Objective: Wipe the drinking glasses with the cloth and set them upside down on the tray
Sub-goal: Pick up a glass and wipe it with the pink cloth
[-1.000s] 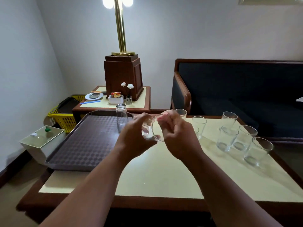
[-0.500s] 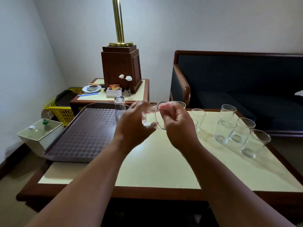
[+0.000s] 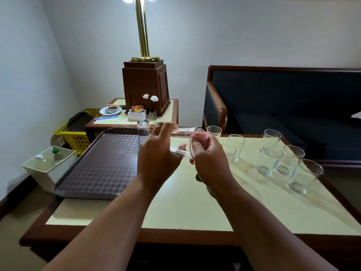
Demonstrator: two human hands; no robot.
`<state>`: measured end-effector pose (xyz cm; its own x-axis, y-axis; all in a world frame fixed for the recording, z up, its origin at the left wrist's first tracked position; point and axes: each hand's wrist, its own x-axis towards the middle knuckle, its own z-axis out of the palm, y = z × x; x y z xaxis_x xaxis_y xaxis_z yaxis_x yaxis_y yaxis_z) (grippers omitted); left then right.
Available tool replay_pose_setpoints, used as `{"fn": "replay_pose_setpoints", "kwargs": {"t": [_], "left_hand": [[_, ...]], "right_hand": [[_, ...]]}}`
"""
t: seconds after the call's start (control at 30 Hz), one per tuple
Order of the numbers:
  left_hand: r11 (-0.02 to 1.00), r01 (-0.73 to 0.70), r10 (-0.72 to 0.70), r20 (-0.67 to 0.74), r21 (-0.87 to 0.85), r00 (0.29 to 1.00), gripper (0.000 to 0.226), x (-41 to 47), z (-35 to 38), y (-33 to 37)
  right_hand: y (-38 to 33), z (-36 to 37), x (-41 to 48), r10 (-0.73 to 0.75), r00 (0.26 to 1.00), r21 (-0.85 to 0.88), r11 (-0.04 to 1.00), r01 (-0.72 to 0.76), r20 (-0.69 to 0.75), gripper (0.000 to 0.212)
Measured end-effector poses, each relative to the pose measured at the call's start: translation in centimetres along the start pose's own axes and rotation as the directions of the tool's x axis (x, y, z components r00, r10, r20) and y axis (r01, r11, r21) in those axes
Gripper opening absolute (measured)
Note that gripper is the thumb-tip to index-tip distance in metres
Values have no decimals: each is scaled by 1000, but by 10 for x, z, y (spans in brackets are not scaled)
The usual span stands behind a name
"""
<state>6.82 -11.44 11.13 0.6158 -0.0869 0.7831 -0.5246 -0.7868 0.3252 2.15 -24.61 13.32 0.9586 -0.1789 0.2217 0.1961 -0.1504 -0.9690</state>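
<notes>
A clear drinking glass [image 3: 182, 142] lies on its side in the air between my hands, its rim toward the right. My left hand [image 3: 158, 155] grips its base end. My right hand [image 3: 210, 159] is at the rim with fingers inside the mouth; no cloth can be made out. One glass [image 3: 143, 132] stands upside down at the far edge of the dark patterned tray [image 3: 97, 169]. Several upright glasses stand on the cream table [image 3: 195, 202]: some behind my right hand [image 3: 235, 147], others at the right [image 3: 268, 161].
A side table [image 3: 125, 120] behind the tray carries a lamp base [image 3: 146, 87], a plate, a small box and a flower vase. A yellow basket [image 3: 76, 137] and a white bin [image 3: 48, 163] stand on the floor at left. A dark sofa [image 3: 283, 106] lies beyond the table.
The hands and glass stay in place above the table while the fingers shift on the glass. The view has tilted up slightly, showing the lamp bulbs again.
</notes>
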Motion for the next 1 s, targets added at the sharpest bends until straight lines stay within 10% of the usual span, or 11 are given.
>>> {"fn": "replay_pose_setpoints", "kwargs": {"t": [0.1,0.27,0.33,0.4,0.47,0.57,0.67,0.77,0.87,1.0], "left_hand": [[997,7,-7,-1,-72,1000,58,4,0,2],[963,-90,184,379,-253,907,71,6,-5,-26],[985,-59,107,301,-163,948,64,2,-4,-21],[999,-13,17,113,-35,993,55,0,-1,-8],[999,34,-34,4,28,999,53,1,0,2],[995,-15,28,131,-99,991,66,7,-5,-9],[975,-97,159,324,-199,932,81,10,-9,-29],[983,-76,108,192,-168,975,62,3,-6,-20],[1000,1,-1,-26,5,1000,49,1,-5,0],[992,-16,29,104,-123,994,67,9,-8,-10]], "right_hand": [[-4,-9,5,-146,989,-156,977,145,8,10],[-4,-35,11,-482,800,-541,591,598,358,10],[4,-25,8,-449,862,-516,693,503,236,11],[3,-11,4,-164,986,-210,963,167,30,13],[1,-6,5,94,996,48,994,-94,10,14],[-5,-19,7,-212,973,-261,938,230,96,9],[-7,-31,10,-456,826,-541,626,562,331,13],[-4,-16,0,-450,881,-503,734,456,143,9],[-6,3,-6,22,999,47,999,-20,-42,14],[-8,-13,1,-296,953,-312,902,299,57,6]]}}
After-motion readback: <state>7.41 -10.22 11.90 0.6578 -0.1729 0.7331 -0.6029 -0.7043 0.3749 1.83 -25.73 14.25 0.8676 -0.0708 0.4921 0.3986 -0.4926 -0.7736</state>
